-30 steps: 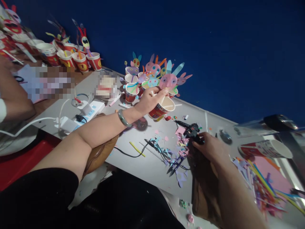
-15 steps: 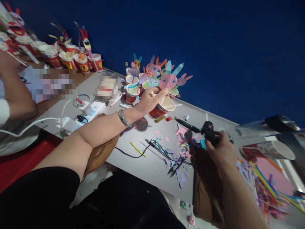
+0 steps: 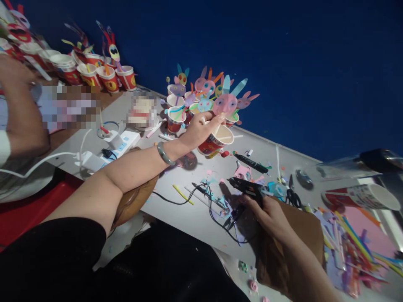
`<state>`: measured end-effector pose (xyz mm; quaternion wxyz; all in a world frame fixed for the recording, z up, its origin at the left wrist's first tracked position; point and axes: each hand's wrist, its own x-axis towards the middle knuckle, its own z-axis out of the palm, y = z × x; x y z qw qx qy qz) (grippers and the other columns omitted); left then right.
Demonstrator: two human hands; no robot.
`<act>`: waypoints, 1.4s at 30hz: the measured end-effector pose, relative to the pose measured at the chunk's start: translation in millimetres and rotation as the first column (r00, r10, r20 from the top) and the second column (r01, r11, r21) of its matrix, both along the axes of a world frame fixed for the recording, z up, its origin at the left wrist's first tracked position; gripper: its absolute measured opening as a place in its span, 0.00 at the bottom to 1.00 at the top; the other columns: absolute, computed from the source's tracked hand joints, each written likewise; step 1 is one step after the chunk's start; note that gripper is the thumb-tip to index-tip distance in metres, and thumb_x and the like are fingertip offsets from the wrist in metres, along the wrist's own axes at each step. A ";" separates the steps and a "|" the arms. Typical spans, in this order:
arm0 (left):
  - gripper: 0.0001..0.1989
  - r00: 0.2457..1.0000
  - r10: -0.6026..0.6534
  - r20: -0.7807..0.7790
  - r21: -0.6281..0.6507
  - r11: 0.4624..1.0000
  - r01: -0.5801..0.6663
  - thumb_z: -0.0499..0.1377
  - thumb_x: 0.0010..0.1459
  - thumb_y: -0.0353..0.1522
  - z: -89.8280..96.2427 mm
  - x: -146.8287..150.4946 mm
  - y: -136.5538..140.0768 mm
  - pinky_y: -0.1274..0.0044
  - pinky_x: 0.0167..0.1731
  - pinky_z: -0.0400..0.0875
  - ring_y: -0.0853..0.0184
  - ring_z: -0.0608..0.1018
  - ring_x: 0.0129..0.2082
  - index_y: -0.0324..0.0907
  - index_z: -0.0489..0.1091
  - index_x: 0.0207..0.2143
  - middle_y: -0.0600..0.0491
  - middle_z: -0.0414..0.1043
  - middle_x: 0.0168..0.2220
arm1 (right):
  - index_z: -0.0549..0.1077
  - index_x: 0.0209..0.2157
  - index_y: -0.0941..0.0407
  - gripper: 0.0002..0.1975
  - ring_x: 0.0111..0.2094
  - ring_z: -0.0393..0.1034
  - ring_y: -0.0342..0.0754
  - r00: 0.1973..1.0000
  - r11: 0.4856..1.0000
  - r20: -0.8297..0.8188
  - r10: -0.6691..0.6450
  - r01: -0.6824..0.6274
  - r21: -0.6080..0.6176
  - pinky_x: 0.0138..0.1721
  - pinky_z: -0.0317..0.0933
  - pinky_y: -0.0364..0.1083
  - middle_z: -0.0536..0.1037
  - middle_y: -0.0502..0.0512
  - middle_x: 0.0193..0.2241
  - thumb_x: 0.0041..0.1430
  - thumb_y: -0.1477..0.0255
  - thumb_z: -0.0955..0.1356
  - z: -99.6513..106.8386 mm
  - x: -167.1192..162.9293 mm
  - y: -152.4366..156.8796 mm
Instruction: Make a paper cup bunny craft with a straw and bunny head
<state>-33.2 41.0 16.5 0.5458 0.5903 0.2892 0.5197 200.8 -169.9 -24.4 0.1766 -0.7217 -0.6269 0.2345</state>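
Observation:
My left hand point(image 3: 206, 131), a bangle on its wrist, pinches a pink paper rabbit head point(image 3: 225, 103) with blue ears just below the face. A red printed paper cup point(image 3: 210, 146) is under these fingers, with a white stick across its mouth. In my right hand point(image 3: 267, 212) is a black hot glue gun point(image 3: 248, 188), its nozzle pointing left over paper scraps. The gun's black cord point(image 3: 217, 220) loops over the table. Behind my left hand stand several cups with paper animal heads point(image 3: 178, 90).
Purple-handled scissors point(image 3: 233, 216), a black marker point(image 3: 252, 162) and black scissors point(image 3: 293, 195) lie around the scraps. A power strip point(image 3: 126, 142) sits at left, near another person's arm point(image 3: 23, 109). Coloured sticks point(image 3: 352, 239) and a lying cup point(image 3: 362, 197) are at right.
My right hand has moved left with the glue gun, whose nozzle is now turned left over the scraps. The left hand keeps its hold on the rabbit head.

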 end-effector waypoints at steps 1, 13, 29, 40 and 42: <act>0.20 1.000 -0.001 0.001 0.001 1.000 0.001 0.62 0.56 0.48 -0.3 -0.2 0.5 0.76 0.29 0.69 0.68 0.74 0.29 0.38 0.72 0.26 0.49 0.71 0.24 | 0.69 0.22 0.54 0.22 0.20 0.62 0.46 1.000 1.000 0.006 0.006 -0.006 -0.005 0.21 0.56 0.45 0.68 0.50 0.16 0.58 0.51 0.63 -2.1 -0.6 0.3; 0.23 1.000 -0.014 -0.020 0.020 1.000 0.014 0.62 0.56 0.50 -0.9 -1.2 1.4 0.75 0.29 0.68 0.68 0.73 0.28 0.37 0.73 0.28 0.49 0.70 0.24 | 0.60 0.19 0.52 0.22 0.16 0.56 0.44 0.992 1.000 0.124 -0.003 0.002 0.006 0.20 0.50 0.45 0.61 0.48 0.13 0.59 0.52 0.61 -10.2 -5.4 0.9; 0.20 1.000 -0.009 -0.029 0.015 1.000 0.009 0.61 0.58 0.47 -0.1 -1.8 -1.2 0.75 0.30 0.69 0.67 0.73 0.30 0.37 0.73 0.32 0.50 0.71 0.26 | 0.56 0.17 0.50 0.24 0.17 0.56 0.44 0.982 0.999 0.188 -0.003 0.010 -0.041 0.21 0.49 0.46 0.62 0.50 0.13 0.58 0.50 0.60 -22.0 -1.5 3.8; 0.21 0.999 -0.029 -0.017 0.010 1.000 0.029 0.61 0.58 0.48 -1.5 -0.4 -0.4 0.73 0.30 0.68 0.67 0.73 0.29 0.39 0.72 0.27 0.49 0.71 0.26 | 0.55 0.17 0.50 0.25 0.16 0.56 0.44 0.982 1.000 0.186 0.017 -0.014 -0.016 0.20 0.49 0.46 0.62 0.50 0.12 0.59 0.50 0.61 -18.2 -3.5 2.8; 0.21 0.999 -0.033 -0.012 0.012 0.999 0.033 0.61 0.58 0.48 -1.5 -0.5 -0.6 0.73 0.30 0.68 0.68 0.73 0.29 0.39 0.72 0.27 0.49 0.71 0.26 | 0.56 0.17 0.50 0.25 0.16 0.56 0.44 0.984 1.000 0.177 0.024 -0.023 -0.006 0.19 0.49 0.46 0.62 0.49 0.12 0.59 0.50 0.61 -18.3 -3.9 2.7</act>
